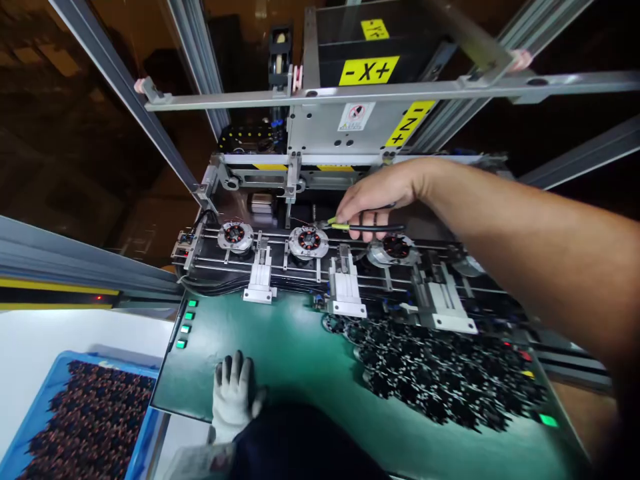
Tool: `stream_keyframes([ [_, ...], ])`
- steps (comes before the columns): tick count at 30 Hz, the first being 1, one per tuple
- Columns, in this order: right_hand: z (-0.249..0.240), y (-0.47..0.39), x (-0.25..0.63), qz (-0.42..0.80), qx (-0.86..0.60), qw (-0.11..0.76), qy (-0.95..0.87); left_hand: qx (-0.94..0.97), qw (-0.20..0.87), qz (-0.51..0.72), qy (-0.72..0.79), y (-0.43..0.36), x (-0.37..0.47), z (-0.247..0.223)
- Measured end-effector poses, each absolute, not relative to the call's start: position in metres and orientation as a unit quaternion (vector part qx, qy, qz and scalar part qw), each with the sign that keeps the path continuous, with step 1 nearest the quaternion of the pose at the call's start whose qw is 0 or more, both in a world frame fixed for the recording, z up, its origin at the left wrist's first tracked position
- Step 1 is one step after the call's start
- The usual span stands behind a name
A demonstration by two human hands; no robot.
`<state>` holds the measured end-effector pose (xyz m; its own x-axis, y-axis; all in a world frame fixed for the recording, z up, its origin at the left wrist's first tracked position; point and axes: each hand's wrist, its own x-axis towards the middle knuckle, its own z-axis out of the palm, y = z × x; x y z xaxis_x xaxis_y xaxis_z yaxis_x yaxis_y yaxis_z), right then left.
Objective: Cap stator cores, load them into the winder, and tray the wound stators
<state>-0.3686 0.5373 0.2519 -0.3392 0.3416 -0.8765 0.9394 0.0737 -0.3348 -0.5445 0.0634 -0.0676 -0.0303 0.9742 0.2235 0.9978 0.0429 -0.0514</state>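
Observation:
My right hand point(367, 200), bare, is closed around a pair of pliers point(377, 228) with yellow-and-black handles. The jaws point left and sit at the upper right edge of the middle round motor stator point(309, 241), which rests in a metal holder; whether they touch it I cannot tell. A thin reddish wire runs just above that stator. Another wound stator point(235, 235) sits in the holder to the left, and one more point(397, 248) lies to the right, below my hand. My left hand point(233, 393), in a whitish glove, rests flat on the green worktop point(295, 360), fingers stretched out.
Many black stator cores point(440, 370) are heaped on the right of the worktop. At lower left stands a blue tray point(60, 373) full of copper-wound parts. Metal clamp blocks point(347, 290) line the machine's front, and a crossbar point(240, 100) spans above it.

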Motion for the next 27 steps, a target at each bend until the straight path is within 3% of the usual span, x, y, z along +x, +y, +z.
stream_keyframes([
  [21,0.236,0.547,-0.378,-0.478,0.434,0.302,0.702,-0.662,0.073,-0.103,-0.739,0.063,-0.538,-0.063],
  [27,0.244,0.544,-0.397,-0.445,0.464,0.362,0.675,-0.666,0.050,-0.096,-0.738,0.062,-0.539,-0.058],
])
